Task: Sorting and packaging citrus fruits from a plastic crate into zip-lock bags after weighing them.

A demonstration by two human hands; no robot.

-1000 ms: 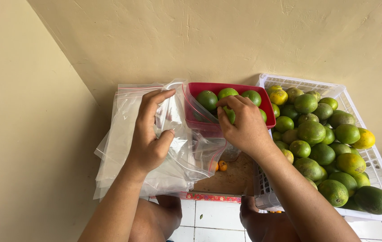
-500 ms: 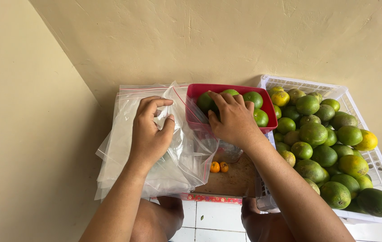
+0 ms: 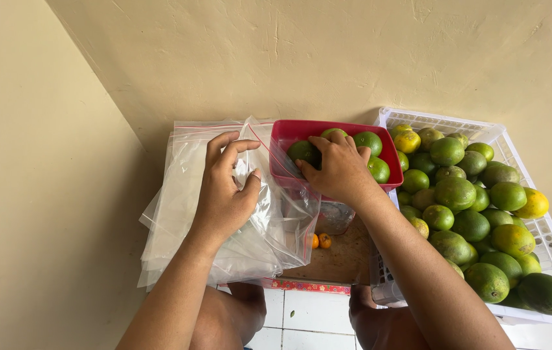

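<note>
Against a bare cream wall, on a low bench (image 3: 334,262), the left hand (image 3: 224,194) pinches open a clear zip bag (image 3: 256,240), while the right hand (image 3: 337,170), fingers curled, cups a green citrus (image 3: 304,151) in the red tub (image 3: 289,133) just beside that grip; keeping the mouth wide would help.

The zip bags (image 3: 224,214) are thin clear plastic, glossy and wrinkled, and the red tub (image 3: 334,129) is smooth hard plastic with a light shine. The white crate (image 3: 541,227) is also plastic (a matt lattice), while the citrus fruits (image 3: 477,214) have finely pitted, slightly shiny skin. The wall (image 3: 328,58) is rough matt plaster and the floor tiles (image 3: 302,314) look smooth and glazed.
</note>
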